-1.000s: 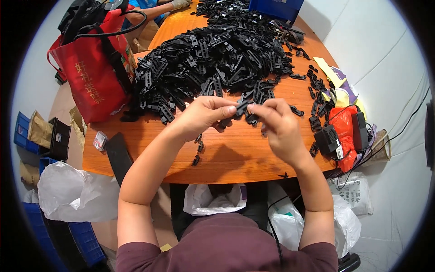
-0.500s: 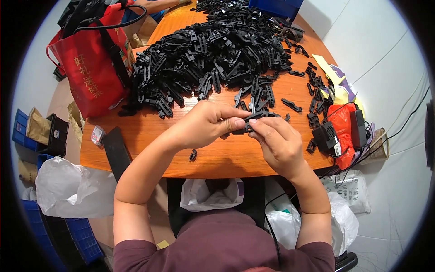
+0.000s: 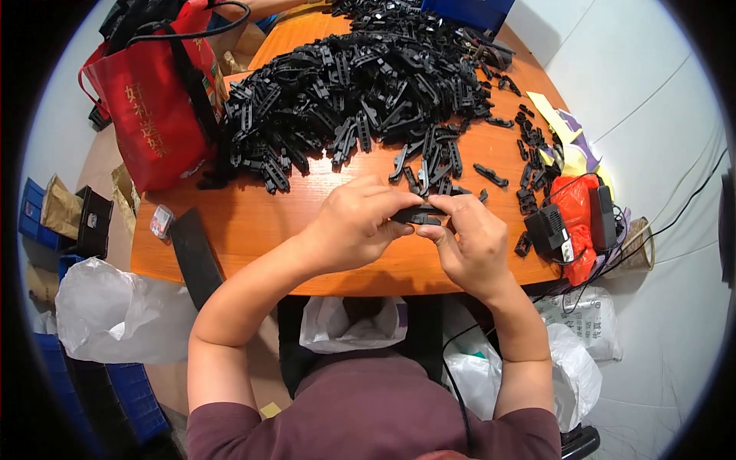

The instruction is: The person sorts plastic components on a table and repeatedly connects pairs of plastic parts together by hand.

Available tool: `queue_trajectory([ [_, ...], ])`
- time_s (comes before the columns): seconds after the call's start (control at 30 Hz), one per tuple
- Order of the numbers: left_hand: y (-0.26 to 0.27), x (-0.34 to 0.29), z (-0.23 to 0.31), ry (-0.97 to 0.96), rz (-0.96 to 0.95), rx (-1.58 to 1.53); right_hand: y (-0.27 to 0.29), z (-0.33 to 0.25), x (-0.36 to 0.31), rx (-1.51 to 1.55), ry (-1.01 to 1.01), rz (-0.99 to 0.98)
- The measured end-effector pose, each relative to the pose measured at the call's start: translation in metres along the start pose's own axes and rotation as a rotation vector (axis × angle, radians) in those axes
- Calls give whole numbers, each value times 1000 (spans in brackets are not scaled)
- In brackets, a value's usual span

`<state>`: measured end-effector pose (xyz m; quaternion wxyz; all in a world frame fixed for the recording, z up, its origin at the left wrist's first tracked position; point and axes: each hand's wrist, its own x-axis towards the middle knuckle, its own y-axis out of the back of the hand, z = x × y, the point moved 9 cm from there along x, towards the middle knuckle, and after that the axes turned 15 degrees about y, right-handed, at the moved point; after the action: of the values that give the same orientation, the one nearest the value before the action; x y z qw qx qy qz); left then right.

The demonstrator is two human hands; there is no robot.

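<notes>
Between my two hands is a short, slim black plastic part [image 3: 418,215]. My left hand [image 3: 355,222] pinches one end of it with thumb and fingers. My right hand [image 3: 474,239] grips the other end, thumb below and forefinger above. The fingers hide much of its shape. Just beyond my fingertips lie several similar black plastic parts [image 3: 438,157], at the near edge of a large heap [image 3: 360,92] of them. One single black part [image 3: 491,175] rests on the wooden table [image 3: 307,280], to the right of the heap.
At the left stand a red bag [image 3: 161,115], a small clear box [image 3: 162,221] and a dark flat slab [image 3: 196,257]. Smaller black pieces [image 3: 527,201], black adapters [image 3: 547,230] with cables and a red plastic bag [image 3: 580,218] line the right side. A blue bin [image 3: 468,14] is at the back.
Both hands have come slightly nearer to me and turned, and the held part now lies level between them. A small piece seen on the table before is now out of sight near my left hand.
</notes>
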<state>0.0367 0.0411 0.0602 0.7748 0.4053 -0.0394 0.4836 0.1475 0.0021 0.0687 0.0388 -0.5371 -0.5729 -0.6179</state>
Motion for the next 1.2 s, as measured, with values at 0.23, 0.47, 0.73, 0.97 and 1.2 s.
queue_trajectory([
  [0.23,-34,-21,-34,450,-544,-354,-14,-9,-31,166,-84,-154],
  [0.47,-30,47,-128,567,-10,79,-66,-27,-59,74,-49,-338],
  [0.73,-48,48,-135,446,-24,324,-96,93,-8,-469,-212,-298],
  [0.97,-27,30,-125,562,-87,455,-75,78,-1,-272,-219,-156],
  [1.2,-27,18,-105,822,-368,-782,-37,52,-22,755,-438,222],
])
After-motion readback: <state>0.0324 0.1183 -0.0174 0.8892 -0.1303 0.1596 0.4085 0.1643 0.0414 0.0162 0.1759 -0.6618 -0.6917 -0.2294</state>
